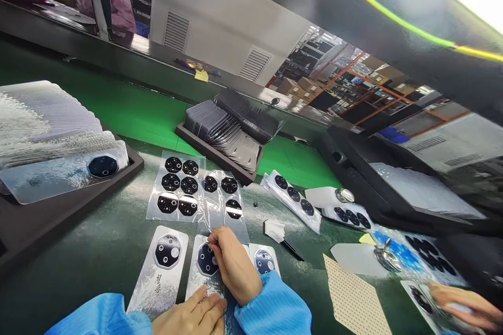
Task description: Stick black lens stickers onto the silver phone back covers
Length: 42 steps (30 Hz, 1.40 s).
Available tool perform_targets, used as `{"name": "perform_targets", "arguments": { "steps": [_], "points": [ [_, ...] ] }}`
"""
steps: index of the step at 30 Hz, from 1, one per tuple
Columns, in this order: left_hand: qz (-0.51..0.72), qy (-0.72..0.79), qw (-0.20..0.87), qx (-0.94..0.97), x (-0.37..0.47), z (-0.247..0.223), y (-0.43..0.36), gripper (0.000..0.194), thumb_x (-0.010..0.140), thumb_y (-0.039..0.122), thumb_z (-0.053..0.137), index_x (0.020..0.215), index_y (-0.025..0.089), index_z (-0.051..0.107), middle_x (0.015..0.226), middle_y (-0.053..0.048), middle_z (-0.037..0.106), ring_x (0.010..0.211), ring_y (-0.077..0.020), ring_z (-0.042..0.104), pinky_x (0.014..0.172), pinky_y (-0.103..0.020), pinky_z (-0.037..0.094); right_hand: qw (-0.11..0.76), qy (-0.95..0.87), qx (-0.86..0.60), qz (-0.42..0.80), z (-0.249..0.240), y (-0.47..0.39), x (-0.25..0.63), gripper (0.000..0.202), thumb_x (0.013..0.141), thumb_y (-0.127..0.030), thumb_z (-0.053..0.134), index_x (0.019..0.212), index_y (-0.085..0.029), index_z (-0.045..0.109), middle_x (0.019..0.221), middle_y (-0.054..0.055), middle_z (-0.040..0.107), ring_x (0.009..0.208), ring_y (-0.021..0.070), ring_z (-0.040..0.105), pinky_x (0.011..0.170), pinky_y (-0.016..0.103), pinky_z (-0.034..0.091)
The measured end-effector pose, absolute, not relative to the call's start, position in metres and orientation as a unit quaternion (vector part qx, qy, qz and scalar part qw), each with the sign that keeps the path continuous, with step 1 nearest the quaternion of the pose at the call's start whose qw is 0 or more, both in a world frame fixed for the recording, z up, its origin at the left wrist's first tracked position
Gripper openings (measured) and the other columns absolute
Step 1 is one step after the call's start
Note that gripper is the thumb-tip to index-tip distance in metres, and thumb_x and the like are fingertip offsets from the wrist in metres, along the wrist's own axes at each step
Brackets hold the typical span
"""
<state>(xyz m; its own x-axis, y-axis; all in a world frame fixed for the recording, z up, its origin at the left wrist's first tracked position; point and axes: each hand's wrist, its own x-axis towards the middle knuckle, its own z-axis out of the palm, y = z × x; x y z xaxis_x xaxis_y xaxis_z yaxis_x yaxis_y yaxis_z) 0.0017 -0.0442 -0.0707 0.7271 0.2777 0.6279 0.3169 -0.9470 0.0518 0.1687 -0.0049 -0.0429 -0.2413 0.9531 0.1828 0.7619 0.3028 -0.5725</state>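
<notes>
A silvery phone back panel with a dark octagonal camera section lies in front of me. My left hand rests flat on its lower part, fingers stretched out. Over the upper right edge of the camera section, my right hand has thumb and forefinger pinched together; what is between them, if anything, is hidden. To the left lies another back panel, and a third panel shows partly behind my right wrist. Beyond them are clear sheets of black octagonal stickers, one sheet just above my right hand.
A dark tray at left holds many stacked panels. Another tray with thin plates stands at the back. To the right lie a black-handled tool, a dotted sheet and a metal-topped bottle. A co-worker's hand works at far right.
</notes>
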Motion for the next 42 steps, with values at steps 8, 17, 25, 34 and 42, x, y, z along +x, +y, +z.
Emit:
{"name": "perform_targets", "arguments": {
  "steps": [8, 17, 25, 34, 42],
  "points": [
    [-0.323, -0.161, 0.016, -0.932, 0.002, -0.074, -0.046, 0.022, 0.093, 0.008, 0.044, 0.094, 0.015, 0.065, 0.103, 0.0, 0.074, 0.098, -0.0135, 0.066, 0.097, -0.029, 0.046, 0.269, -0.772, -0.55, 0.171, -0.044, -0.01, 0.169, 0.017, 0.093, -0.007, 0.036, 0.088, -0.022, 0.043, 0.082, 0.002, 0.053, 0.074, 0.0176, 0.048, 0.065, 0.029, 0.043],
    [-0.262, -0.156, -0.148, -0.941, -0.007, -0.044, -0.03, 0.021, 0.093, 0.009, 0.043, 0.106, 0.016, 0.058, 0.103, 0.0, 0.072, 0.09, -0.0123, 0.067, 0.087, -0.023, 0.05, 0.312, -0.715, -0.585, 0.223, -0.044, -0.011, 0.173, 0.016, 0.094, -0.012, 0.039, 0.101, -0.02, 0.051, 0.089, 0.005, 0.061, 0.083, 0.0169, 0.06, 0.073, 0.028, 0.05],
    [-0.172, -0.339, -0.335, -0.862, -0.001, 0.005, 0.034, 0.021, 0.092, 0.006, 0.036, 0.103, 0.02, 0.047, 0.101, -0.004, 0.057, 0.095, -0.0192, 0.056, 0.082, -0.032, 0.047, 0.343, -0.691, -0.589, 0.238, -0.028, -0.032, 0.178, 0.021, 0.095, -0.014, 0.039, 0.109, -0.021, 0.052, 0.099, 0.007, 0.064, 0.093, 0.0183, 0.062, 0.079, 0.03, 0.052],
    [-0.062, -0.304, -0.324, -0.894, 0.021, 0.004, 0.058, 0.032, 0.074, -0.004, 0.055, 0.09, 0.02, 0.042, 0.096, -0.001, 0.054, 0.092, -0.0192, 0.05, 0.078, -0.031, 0.042, 0.352, -0.691, -0.59, 0.223, -0.032, -0.076, 0.163, 0.037, 0.088, -0.002, 0.044, 0.115, -0.026, 0.051, 0.104, 0.005, 0.063, 0.097, 0.019, 0.063, 0.083, 0.03, 0.054],
    [-0.038, -0.285, -0.328, -0.9, 0.023, 0.004, 0.065, 0.026, 0.079, -0.002, 0.049, 0.09, 0.021, 0.041, 0.094, -0.001, 0.054, 0.087, -0.0174, 0.049, 0.077, -0.029, 0.041, 0.393, -0.67, -0.587, 0.225, -0.038, -0.072, 0.164, 0.035, 0.089, -0.007, 0.046, 0.117, -0.026, 0.052, 0.105, 0.006, 0.066, 0.095, 0.02, 0.064, 0.08, 0.031, 0.055]
  ]
}}
